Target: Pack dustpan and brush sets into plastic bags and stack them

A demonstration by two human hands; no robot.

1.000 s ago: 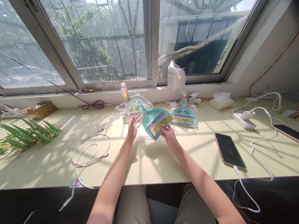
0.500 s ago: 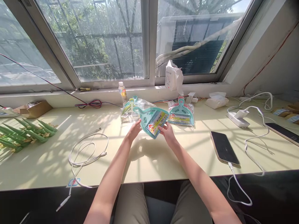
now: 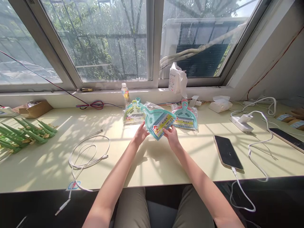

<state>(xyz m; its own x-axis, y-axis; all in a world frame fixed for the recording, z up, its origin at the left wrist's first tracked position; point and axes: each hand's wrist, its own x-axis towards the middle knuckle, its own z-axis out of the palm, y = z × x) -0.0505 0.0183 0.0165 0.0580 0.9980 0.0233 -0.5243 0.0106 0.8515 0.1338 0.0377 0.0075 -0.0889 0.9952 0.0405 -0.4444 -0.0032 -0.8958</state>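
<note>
A teal dustpan and brush set [image 3: 153, 120] with a yellow label is raised above the table, tilted, its handle to the upper left. My left hand [image 3: 141, 134] grips its left edge. My right hand [image 3: 171, 135] holds the lower right edge, fingers near the label. Behind it on the left lies a wrapped green and teal dustpan set [image 3: 133, 114], partly covered by clear plastic. To the right rests another wrapped set, teal and pink [image 3: 185, 117], flat on the table.
On the pale table [image 3: 95, 177] are a coiled white cable [image 3: 88, 164], green plant-like pieces [image 3: 26, 133], a phone [image 3: 228, 152] on a charging cable and a white power adapter [image 3: 241, 124]. A bottle [image 3: 125, 92] and tissue pack [image 3: 177, 80] stand by the window.
The held dustpan set and both hands have shifted slightly to the right. More of the green and teal set behind it shows now.
</note>
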